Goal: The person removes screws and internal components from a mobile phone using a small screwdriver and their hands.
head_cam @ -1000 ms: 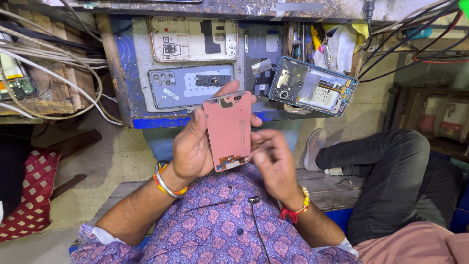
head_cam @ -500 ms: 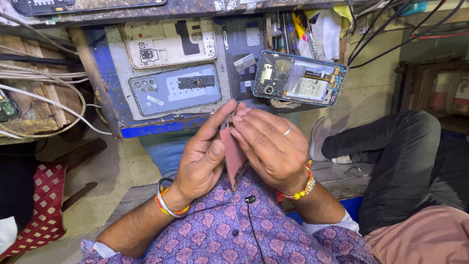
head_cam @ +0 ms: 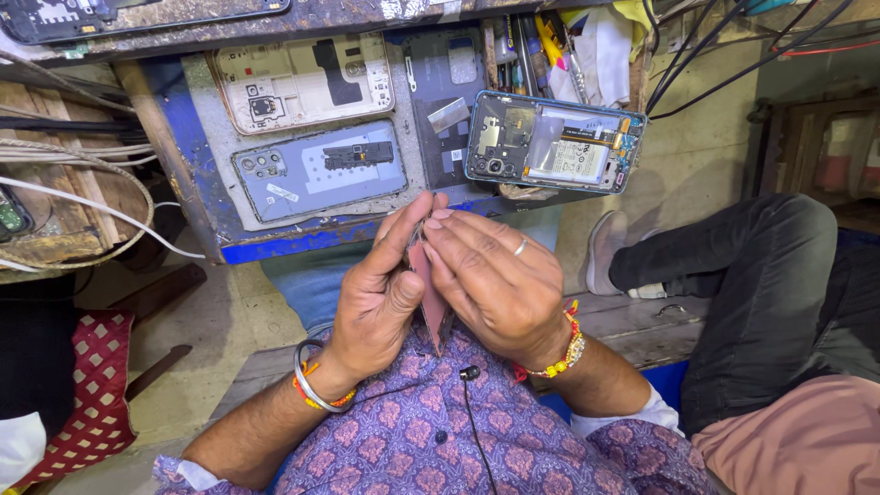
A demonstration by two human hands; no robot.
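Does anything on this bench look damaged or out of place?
Yes. The opened phone lies tilted, overhanging the bench's front edge, its battery and circuit board exposed. Two removed back covers lie beside it. Both hands pinch a pink panel edge-on.

A phone repair workshop: opened phone [head_cam: 553, 140], back covers [head_cam: 319, 170], tangled wires [head_cam: 73, 160].

Three phone back covers [head_cam: 316, 170] lie at upper centre, and one opened phone [head_cam: 553, 140] lies at upper right. One pink phone panel [head_cam: 429, 298] and two hands [head_cam: 380, 293] sit mid-frame.
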